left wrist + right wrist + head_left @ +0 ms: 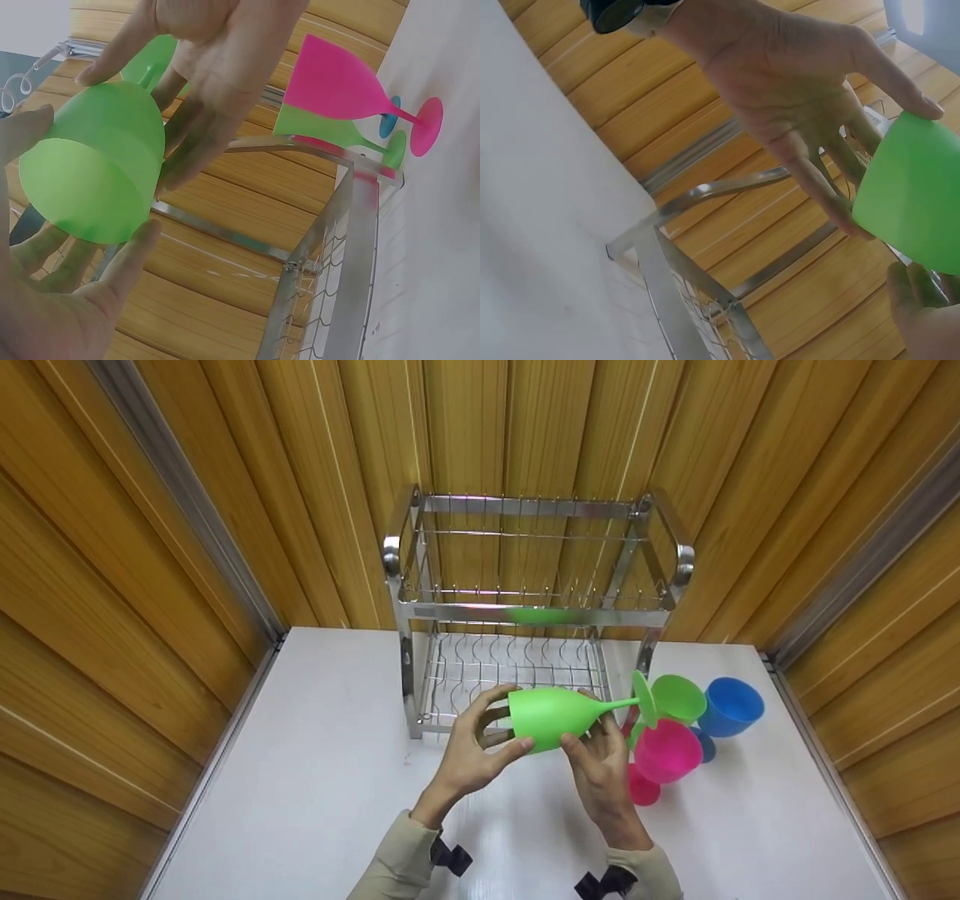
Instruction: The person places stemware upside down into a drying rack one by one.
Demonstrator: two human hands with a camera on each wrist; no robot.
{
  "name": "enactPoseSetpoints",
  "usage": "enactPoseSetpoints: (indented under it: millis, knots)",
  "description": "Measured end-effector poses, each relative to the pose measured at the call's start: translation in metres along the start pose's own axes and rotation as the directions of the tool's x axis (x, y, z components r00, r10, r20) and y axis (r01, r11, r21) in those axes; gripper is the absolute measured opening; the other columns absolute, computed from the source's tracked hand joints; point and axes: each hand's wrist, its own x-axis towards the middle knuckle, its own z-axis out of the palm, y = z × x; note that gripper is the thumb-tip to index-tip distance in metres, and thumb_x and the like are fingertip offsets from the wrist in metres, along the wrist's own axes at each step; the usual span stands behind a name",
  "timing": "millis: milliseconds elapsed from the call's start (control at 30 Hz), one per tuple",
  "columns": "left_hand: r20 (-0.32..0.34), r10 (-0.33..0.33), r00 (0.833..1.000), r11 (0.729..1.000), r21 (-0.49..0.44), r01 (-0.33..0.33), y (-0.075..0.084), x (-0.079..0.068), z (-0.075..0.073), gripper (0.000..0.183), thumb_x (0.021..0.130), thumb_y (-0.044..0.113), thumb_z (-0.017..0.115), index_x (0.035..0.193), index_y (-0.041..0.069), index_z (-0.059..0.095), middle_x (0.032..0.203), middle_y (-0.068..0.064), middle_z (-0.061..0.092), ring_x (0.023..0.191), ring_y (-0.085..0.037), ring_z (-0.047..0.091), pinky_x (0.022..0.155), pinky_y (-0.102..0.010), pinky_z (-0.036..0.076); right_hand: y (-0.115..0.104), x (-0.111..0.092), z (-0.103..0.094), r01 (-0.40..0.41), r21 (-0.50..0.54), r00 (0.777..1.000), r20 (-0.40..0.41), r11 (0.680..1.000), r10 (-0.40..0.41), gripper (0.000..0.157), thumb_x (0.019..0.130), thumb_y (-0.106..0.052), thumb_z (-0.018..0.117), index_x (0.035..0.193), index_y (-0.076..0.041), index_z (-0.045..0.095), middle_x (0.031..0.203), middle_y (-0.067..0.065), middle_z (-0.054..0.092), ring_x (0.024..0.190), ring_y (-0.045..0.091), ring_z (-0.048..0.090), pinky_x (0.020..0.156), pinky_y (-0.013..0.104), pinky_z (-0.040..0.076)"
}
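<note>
A bright green plastic goblet lies sideways in the air in front of the rack, its foot towards the right. My left hand holds the bowl at the rim end, with the thumb on the near side and fingers on the far side. Near the stem, my right hand grips the bowl's tapered end between thumb and fingers. In the left wrist view, the mouth of the green goblet faces the camera. The right wrist view shows its bowl between both hands.
Behind the hands stands a two-tier metal dish rack. To its right on the white table are a pink goblet, another green goblet and a blue goblet, close together. Wood-patterned walls enclose the table.
</note>
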Motion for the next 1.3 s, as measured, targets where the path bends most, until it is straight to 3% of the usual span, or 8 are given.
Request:
enactPoseSetpoints:
  millis: [367, 633, 833, 1067, 1200, 1300]
  knots:
    - [-0.004, 0.018, 1.000, 1.000, -0.023, -0.018, 0.004, 0.006, 0.006, 0.077, 0.091, 0.022, 0.085, 0.156, 0.003, 0.048, 0.156, -0.017, 0.051, 0.137, -0.039, 0.061, 0.103, -0.040, 0.061, 0.002, 0.005, 0.005, 0.054, 0.139, 0.999, -0.003, 0.989, -0.054, 0.064, 0.103, 0.009, 0.058, 0.159, -0.008, 0.033, 0.151, 0.009, 0.049, 0.138, 0.020, 0.055, 0.122, 0.036, 0.047]
    - [0.017, 0.029, 0.999, 0.999, -0.017, -0.028, 0.009, 0.007, 0.005, 0.078, 0.091, 0.027, 0.085, 0.157, 0.008, 0.047, 0.157, -0.015, 0.050, 0.137, -0.038, 0.061, 0.103, -0.041, 0.061, -0.003, 0.007, 0.003, 0.119, 0.136, 0.991, 0.050, 0.984, -0.127, 0.061, 0.104, 0.005, 0.062, 0.158, -0.010, 0.039, 0.149, 0.008, 0.054, 0.136, 0.020, 0.057, 0.121, 0.037, 0.049]
    - [0.037, 0.051, 0.998, 0.999, -0.004, -0.050, 0.013, 0.008, 0.001, 0.077, 0.092, 0.024, 0.084, 0.157, 0.007, 0.047, 0.159, -0.013, 0.050, 0.139, -0.035, 0.060, 0.106, -0.040, 0.060, -0.015, 0.009, 0.005, 0.117, 0.092, 0.991, 0.059, 0.989, -0.123, 0.062, 0.102, 0.002, 0.067, 0.157, -0.009, 0.040, 0.149, 0.008, 0.054, 0.136, 0.021, 0.058, 0.119, 0.038, 0.050]
    - [0.060, 0.151, 0.987, 0.982, 0.107, -0.157, 0.012, 0.002, -0.033, 0.069, 0.093, 0.012, 0.081, 0.155, 0.008, 0.051, 0.157, -0.013, 0.053, 0.138, -0.040, 0.061, 0.109, -0.042, 0.058, -0.048, 0.021, 0.004, 0.142, -0.017, 0.981, 0.136, 0.990, -0.138, 0.064, 0.098, 0.004, 0.071, 0.156, -0.001, 0.043, 0.147, 0.009, 0.057, 0.137, 0.025, 0.058, 0.116, 0.039, 0.054]
    - [0.029, 0.155, 0.987, 0.958, 0.239, -0.158, 0.010, 0.000, -0.059, 0.068, 0.092, 0.013, 0.083, 0.153, 0.007, 0.054, 0.154, -0.012, 0.057, 0.136, -0.039, 0.063, 0.108, -0.042, 0.059, -0.068, 0.028, -0.001, 0.170, -0.150, 0.967, 0.213, 0.974, -0.136, 0.066, 0.096, 0.011, 0.069, 0.157, -0.003, 0.046, 0.148, 0.011, 0.058, 0.139, 0.027, 0.059, 0.113, 0.041, 0.055]
    - [-0.013, 0.160, 0.987, 0.924, 0.354, -0.145, 0.009, -0.003, -0.076, 0.066, 0.092, 0.016, 0.085, 0.151, 0.007, 0.057, 0.150, -0.014, 0.061, 0.132, -0.039, 0.066, 0.105, -0.041, 0.061, -0.083, 0.032, -0.002, 0.198, -0.281, 0.956, 0.265, 0.939, -0.123, 0.070, 0.093, 0.017, 0.068, 0.157, -0.003, 0.048, 0.148, 0.010, 0.060, 0.138, 0.026, 0.061, 0.110, 0.039, 0.057]
